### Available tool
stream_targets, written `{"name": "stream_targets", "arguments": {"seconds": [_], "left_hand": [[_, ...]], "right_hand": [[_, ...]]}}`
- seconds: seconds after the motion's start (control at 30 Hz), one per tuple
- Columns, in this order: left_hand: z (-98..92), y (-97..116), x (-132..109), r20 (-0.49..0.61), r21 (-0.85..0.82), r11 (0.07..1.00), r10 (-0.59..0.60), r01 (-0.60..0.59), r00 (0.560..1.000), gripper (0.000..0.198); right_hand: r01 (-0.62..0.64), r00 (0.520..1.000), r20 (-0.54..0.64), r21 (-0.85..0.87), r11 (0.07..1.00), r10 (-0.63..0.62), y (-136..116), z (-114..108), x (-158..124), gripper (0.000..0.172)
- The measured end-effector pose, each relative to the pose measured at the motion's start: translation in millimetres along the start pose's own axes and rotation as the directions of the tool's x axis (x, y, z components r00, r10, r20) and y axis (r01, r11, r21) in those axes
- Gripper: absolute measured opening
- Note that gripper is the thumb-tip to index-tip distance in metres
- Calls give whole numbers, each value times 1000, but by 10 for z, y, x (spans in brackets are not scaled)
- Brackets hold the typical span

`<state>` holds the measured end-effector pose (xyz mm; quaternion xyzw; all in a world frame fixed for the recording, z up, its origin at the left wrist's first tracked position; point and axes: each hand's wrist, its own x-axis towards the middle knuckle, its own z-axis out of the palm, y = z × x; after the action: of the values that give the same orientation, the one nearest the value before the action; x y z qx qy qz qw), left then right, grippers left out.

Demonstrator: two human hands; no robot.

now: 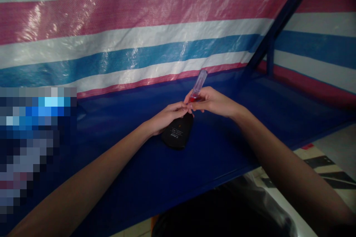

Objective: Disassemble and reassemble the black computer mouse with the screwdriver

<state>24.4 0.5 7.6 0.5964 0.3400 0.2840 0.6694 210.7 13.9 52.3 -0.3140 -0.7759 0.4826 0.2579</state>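
A flat black device (pixel 177 133) with a rounded end and small white print lies on the blue table cover. What kind of device it is I cannot make out. My left hand (pixel 171 114) grips its far part, fingertips close to those of the other hand. Between the fingers of my right hand (pixel 210 100) is a screwdriver (pixel 200 80) with a clear handle and some red near its lower end. Its handle tilts up and to the right. The screwdriver's tip and the spot it meets are hidden behind my fingers.
The blue cover (pixel 133 170) spreads under both forearms. Behind it hangs a striped plastic sheet (pixel 139 11), with a dark blue frame bar (pixel 280 22) at the right. Pixel blocks blur the left edge. Patterned boards (pixel 325 163) lie below at the right.
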Motion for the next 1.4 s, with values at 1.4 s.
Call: {"name": "stream_targets", "arguments": {"seconds": [1.4], "left_hand": [[-3, -26, 10, 19, -55, 998, 37, -36, 999, 25]], "right_hand": [[43, 993, -99, -137, 990, -57, 58, 29, 19, 24]]}}
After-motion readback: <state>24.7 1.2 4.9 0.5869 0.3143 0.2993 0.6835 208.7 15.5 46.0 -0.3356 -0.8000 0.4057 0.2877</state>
